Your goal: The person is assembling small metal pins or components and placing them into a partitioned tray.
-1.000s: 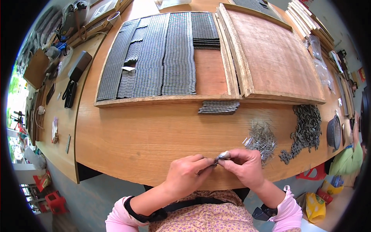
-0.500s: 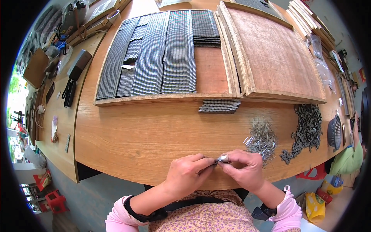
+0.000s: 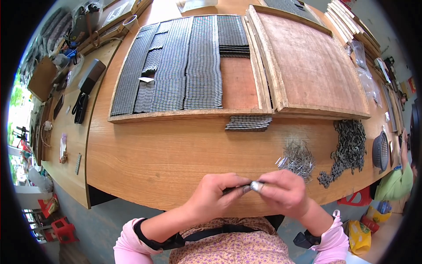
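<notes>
Dark piece: I see left hand and right hand pinching it, fingers closed; pins at two o'clock.

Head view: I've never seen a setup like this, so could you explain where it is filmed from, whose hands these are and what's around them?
There is no machine here: a person works bare-handed, filmed by a wide fisheye camera on their head, so straight edges bend. The left hand and right hand meet, their fingers around something small and dark, mostly hidden. On the wooden table lie a tray of dark ridged strips, a second wooden tray, a short stack of strips, thin metal pins and a pile of small dark pieces.
</notes>
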Demonstrator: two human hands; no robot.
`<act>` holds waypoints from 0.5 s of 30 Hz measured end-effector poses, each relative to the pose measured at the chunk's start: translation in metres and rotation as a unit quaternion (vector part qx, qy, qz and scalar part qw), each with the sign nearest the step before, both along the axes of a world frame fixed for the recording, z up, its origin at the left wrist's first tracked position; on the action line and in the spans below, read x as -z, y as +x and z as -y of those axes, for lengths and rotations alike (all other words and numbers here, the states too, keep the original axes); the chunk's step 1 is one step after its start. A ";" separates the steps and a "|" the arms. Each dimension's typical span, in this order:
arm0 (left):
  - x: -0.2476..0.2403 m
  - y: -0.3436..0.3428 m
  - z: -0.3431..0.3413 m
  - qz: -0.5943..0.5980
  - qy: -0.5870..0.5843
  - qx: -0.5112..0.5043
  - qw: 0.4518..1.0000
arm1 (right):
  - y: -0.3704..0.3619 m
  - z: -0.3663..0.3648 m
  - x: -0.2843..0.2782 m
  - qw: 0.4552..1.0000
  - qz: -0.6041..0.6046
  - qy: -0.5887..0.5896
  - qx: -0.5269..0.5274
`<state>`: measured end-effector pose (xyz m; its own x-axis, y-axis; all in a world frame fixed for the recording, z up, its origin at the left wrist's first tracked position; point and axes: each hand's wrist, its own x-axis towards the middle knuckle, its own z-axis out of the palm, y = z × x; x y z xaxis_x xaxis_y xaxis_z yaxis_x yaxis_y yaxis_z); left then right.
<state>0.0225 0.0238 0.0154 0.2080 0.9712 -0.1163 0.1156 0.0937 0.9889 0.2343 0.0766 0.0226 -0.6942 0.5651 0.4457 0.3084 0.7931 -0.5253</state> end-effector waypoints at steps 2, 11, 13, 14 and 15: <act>-0.001 -0.004 -0.016 -0.052 0.056 -0.012 0.997 | 0.002 -0.015 0.001 0.998 -0.020 -0.041 0.042; 0.008 -0.022 -0.089 -0.487 0.343 -0.008 0.803 | -0.015 -0.073 0.017 0.982 0.051 0.014 0.179; 0.002 -0.023 -0.092 -0.459 0.298 -0.018 0.837 | -0.013 -0.072 0.016 0.983 0.043 0.024 0.176; -0.007 -0.024 -0.093 -0.434 0.245 -0.010 0.867 | -0.012 -0.070 0.014 0.985 0.009 0.001 0.172; -0.009 -0.025 -0.100 -0.436 0.250 -0.008 0.864 | -0.010 -0.068 0.012 0.985 -0.024 -0.021 0.168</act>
